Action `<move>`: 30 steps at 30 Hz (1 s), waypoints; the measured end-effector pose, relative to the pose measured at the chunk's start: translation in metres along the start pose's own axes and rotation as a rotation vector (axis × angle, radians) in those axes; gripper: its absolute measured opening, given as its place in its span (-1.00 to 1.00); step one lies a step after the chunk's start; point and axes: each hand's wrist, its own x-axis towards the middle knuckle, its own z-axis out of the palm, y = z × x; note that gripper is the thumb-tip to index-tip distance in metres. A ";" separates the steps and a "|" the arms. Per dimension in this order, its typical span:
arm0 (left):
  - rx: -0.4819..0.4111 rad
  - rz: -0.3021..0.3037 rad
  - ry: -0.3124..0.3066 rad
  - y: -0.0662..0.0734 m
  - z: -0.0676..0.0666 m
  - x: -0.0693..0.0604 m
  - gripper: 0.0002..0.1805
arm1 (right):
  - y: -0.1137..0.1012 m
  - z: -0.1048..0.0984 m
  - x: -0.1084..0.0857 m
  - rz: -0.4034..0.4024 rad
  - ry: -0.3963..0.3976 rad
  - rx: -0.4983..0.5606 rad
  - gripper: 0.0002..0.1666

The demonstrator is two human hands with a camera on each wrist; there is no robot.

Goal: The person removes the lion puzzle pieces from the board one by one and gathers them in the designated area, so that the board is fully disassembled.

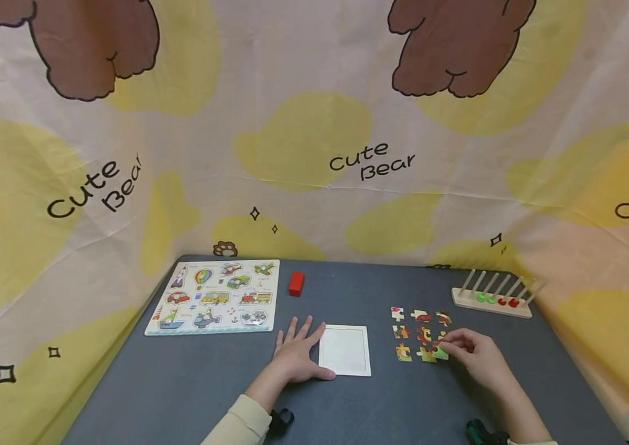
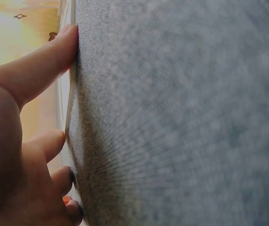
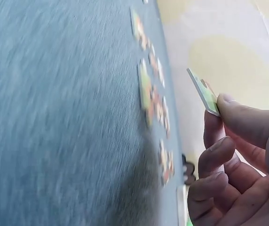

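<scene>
My left hand [image 1: 294, 360] rests with spread fingers on the grey table, against the left side of a square white puzzle frame [image 1: 367, 352]. Its thumb touches the near left corner and its index finger the far left corner; the left wrist view shows these fingers [image 2: 45, 59] along the frame's edge. Between thumb and forefinger, my right hand [image 1: 476, 355] pinches a jigsaw piece [image 3: 205, 96] with green on its face, lifted off the table. Several other jigsaw pieces [image 1: 423, 334] lie in loose rows just left of that hand, partly hidden by its fingers and the held piece.
A picture board of vehicles [image 1: 220, 312] lies at the back left. Beside it is a red block [image 1: 296, 284]. At the back right stands a wooden peg rack [image 1: 489, 306] with green and red beads. A printed cloth [image 1: 303, 204] hangs behind the table.
</scene>
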 end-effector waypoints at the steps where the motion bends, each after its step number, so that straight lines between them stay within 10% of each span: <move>1: 0.000 -0.001 0.001 0.000 0.000 0.000 0.19 | 0.003 -0.002 -0.001 0.008 0.003 -0.005 -0.68; 30: -0.003 0.006 0.010 0.001 -0.001 -0.001 0.19 | 0.031 -0.011 0.010 0.068 -0.008 -0.211 -0.80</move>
